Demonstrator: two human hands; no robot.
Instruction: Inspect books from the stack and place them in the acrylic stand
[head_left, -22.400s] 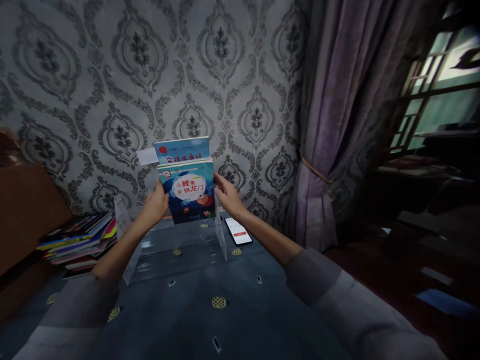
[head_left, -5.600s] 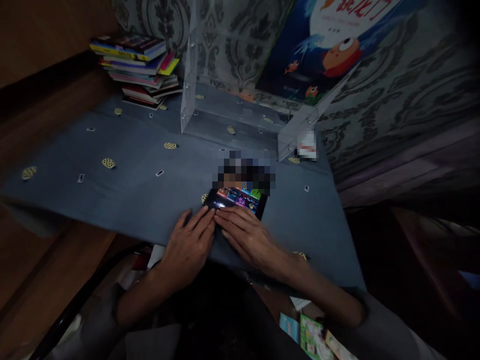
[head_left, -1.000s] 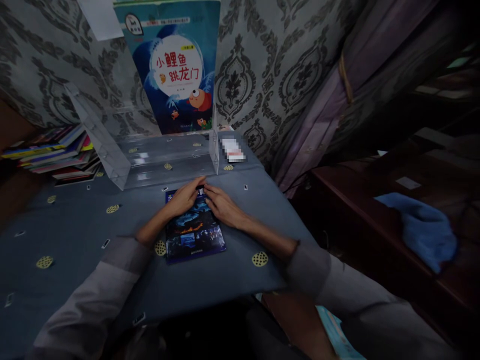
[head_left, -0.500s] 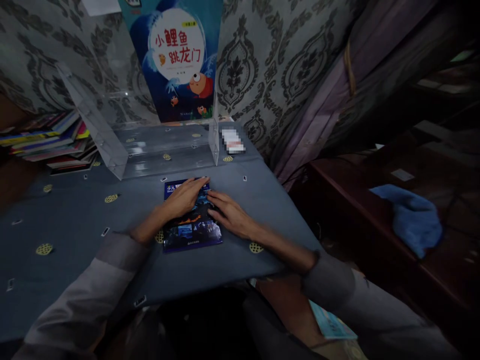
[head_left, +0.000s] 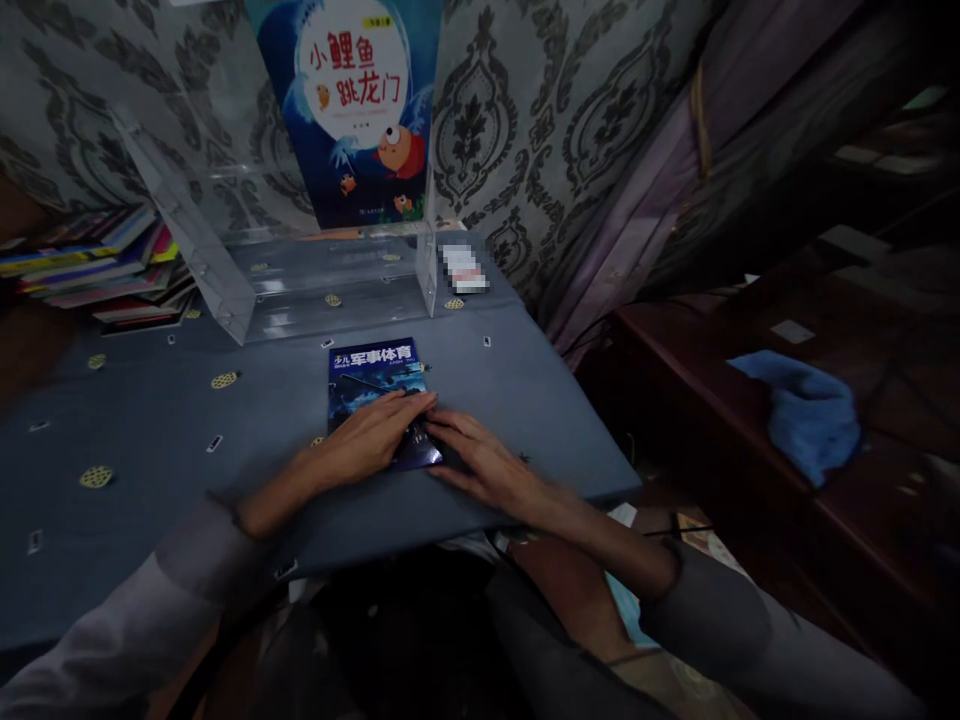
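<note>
A dark blue magazine [head_left: 371, 382] with white Chinese lettering along its top lies face up on the cloth-covered table [head_left: 277, 395]. My left hand [head_left: 375, 435] lies flat across the lower half of its cover, fingers stretched to the right. At the right edge of the magazine, my right hand [head_left: 487, 460] extends its fingers leftward, their tips close to the left fingertips. Whether the right fingertips press on the cover or just the edge, I cannot tell. The lower left part of the cover is hidden under my left hand.
Behind the magazine stands a clear acrylic rack [head_left: 191, 235] with an upright fish picture book [head_left: 367, 180]. Several stacked books [head_left: 97, 260] lie at the left. A pixelated item [head_left: 463, 268] sits right of the rack. On a dark red surface at right rests a blue cloth [head_left: 814, 415].
Both hands have slid down the magazine toward me, uncovering its title at the top. The view has tilted slightly downward.
</note>
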